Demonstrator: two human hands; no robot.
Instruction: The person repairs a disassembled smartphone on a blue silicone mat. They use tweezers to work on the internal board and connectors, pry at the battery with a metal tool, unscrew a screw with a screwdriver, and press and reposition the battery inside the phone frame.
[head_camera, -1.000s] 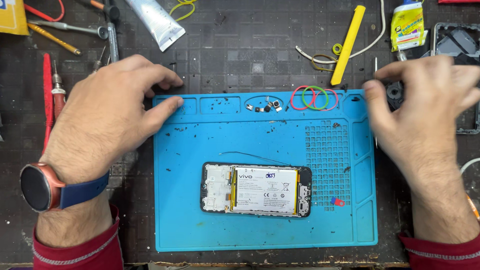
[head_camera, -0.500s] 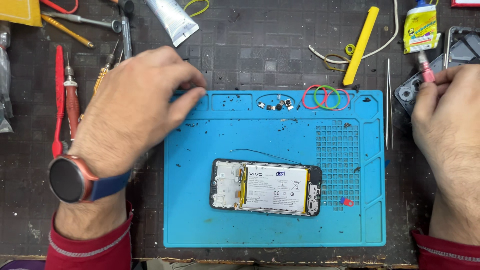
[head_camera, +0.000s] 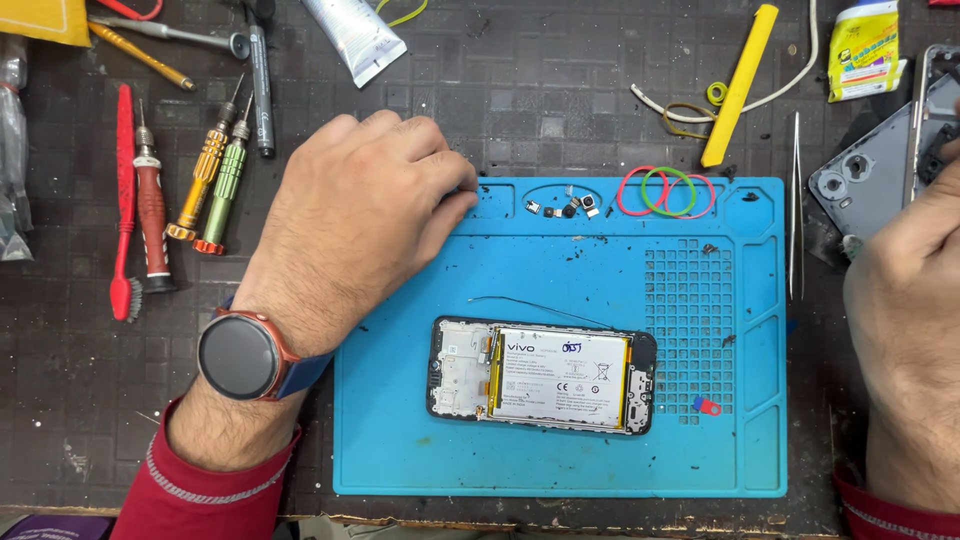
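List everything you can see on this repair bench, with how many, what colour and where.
work mat: one, blue, centre
opened phone: one, black frame with white battery, on the mat
rubber bands: three, red, green and pink, mat's top edge
small loose parts: several, dark and silvery, mat's top tray
screwdrivers: three, red, yellow, green, upper left
brush: one, red, far left
tube: one, silver, top
pry tool: one, yellow, upper right
tweezers: one, silver, right of the mat
phone back cover: one, grey, far right
left hand: wears a watch, on the mat's top left corner
right hand: at the back cover
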